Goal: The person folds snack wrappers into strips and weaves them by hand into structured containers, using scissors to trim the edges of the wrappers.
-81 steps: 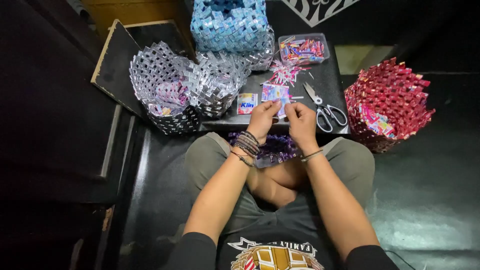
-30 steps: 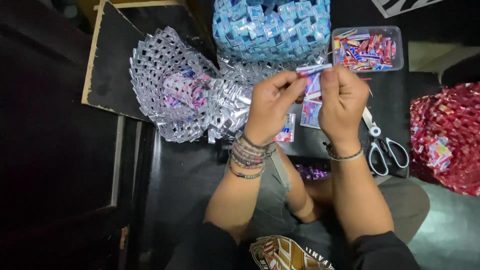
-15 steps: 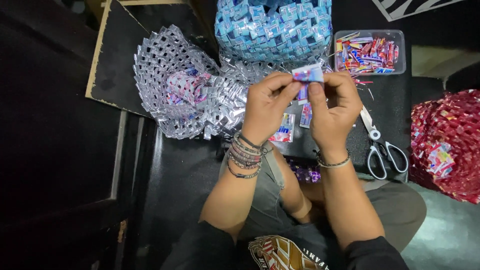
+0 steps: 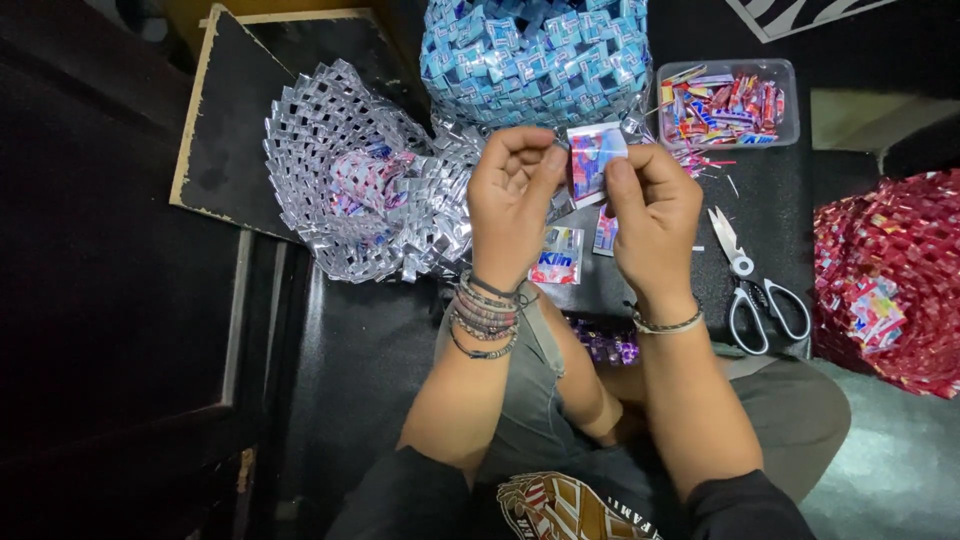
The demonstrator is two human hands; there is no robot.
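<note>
My left hand [image 4: 512, 205] and my right hand [image 4: 655, 215] are raised together over the low black board [image 4: 790, 200]. Both pinch one small foil wrapper [image 4: 592, 160], blue and pink with a white edge, folded between thumbs and fingers. My left wrist carries several bead bracelets, my right wrist one thin band. Below the hands two more flat wrappers [image 4: 558, 258] lie on the board. I sit cross-legged with my knees under my forearms.
A woven silver basket [image 4: 350, 190] sits at left, a woven blue basket [image 4: 540, 55] at the top, a woven red basket [image 4: 890, 280] at right. A clear tray of folded wrapper strips [image 4: 728, 102] and white-handled scissors [image 4: 755, 285] lie to the right of my hands.
Both hands lifted the wrapper off the board and brought it closer. The wrapper went from a flat strip to a folded piece held upright between my fingers.
</note>
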